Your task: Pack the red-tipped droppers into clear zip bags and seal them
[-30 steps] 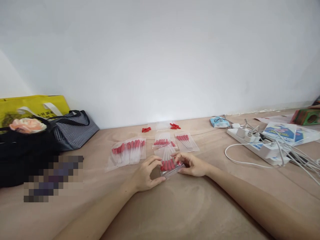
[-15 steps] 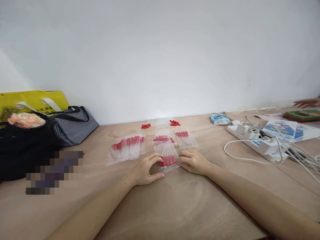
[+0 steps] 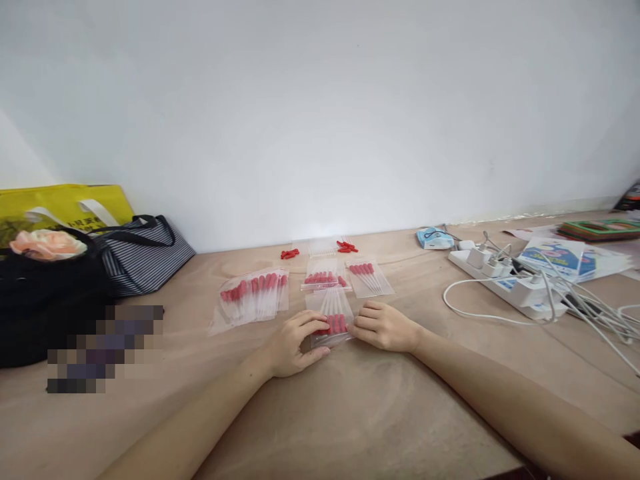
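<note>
A clear plastic zip bag (image 3: 330,303) lies in front of me, holding several red-bulbed droppers (image 3: 338,324) with thin pale stems that point away. My left hand (image 3: 297,343) curls over the bag's left near corner, its fingers on the red bulbs and its thumb at the near edge. At the right near corner, my right hand (image 3: 383,327) pinches the bag's edge with bent fingers. Just beyond is another bag with red droppers (image 3: 323,278). Similar filled bags lie to the left (image 3: 257,293) and a fanned one to the right (image 3: 371,279).
Loose red bulbs (image 3: 290,254) form two small piles near the wall. A white power strip (image 3: 510,287) with cables and a blue face mask (image 3: 435,238) occupy the right side. At left stand a striped bag (image 3: 145,257), a black bag (image 3: 50,307) and a yellow bag (image 3: 115,200).
My right hand has slid slightly left along the bag's near edge, and the bag lies flatter. Another person's hand at the far right has left the view.
</note>
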The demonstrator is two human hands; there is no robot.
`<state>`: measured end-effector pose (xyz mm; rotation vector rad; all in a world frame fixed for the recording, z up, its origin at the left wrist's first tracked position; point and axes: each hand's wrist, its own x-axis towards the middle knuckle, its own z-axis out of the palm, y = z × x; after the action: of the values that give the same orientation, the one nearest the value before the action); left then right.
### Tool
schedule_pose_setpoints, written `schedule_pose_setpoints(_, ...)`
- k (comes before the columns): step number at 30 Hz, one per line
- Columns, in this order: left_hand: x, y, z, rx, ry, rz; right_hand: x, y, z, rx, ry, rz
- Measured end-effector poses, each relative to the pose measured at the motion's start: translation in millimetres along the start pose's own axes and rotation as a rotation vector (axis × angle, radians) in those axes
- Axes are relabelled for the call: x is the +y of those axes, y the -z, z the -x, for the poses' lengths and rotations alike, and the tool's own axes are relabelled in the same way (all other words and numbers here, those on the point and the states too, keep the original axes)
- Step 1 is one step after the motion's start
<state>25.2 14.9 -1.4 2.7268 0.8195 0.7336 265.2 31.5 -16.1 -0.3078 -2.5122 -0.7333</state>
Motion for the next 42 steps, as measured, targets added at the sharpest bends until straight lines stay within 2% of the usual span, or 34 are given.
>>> schedule_pose_setpoints(4,2,1.1,-1,0.006,-0.009,-0.022,-2,-2,-1,0.017,-0.036,-0.001)
schedule_pose_setpoints(7,1,-0.4,-1,0.049,-0.039,-0.062,-4,-4,-1,0.072,-0.155,-0.016)
schedule_pose_setpoints(11,-4,-4.0,2,0.173,-0.151,-0.215,-7,-7,-2,0.151,-0.313,-0.062)
schedule_pose_setpoints(14,-11,-4.8,4,0.19,-0.21,-0.339,-7,-8,0,0.17,-0.355,-0.083)
schedule_pose_setpoints(19,-17,-3.9,6,0.205,-0.241,-0.405,1,-5,8,0.143,-0.259,-0.043)
schedule_pose_setpoints(26,-17,-2.0,7,0.265,-0.303,-0.452,9,1,13,0.076,-0.093,0.076)
schedule_pose_setpoints(34,-17,-2.6,6,0.334,-0.324,-0.464,5,2,9,0.098,-0.035,0.114)
schedule_pose_setpoints(42,-14,-1.1,1,0.359,-0.327,-0.459,3,-5,7,0.092,-0.066,0.13)
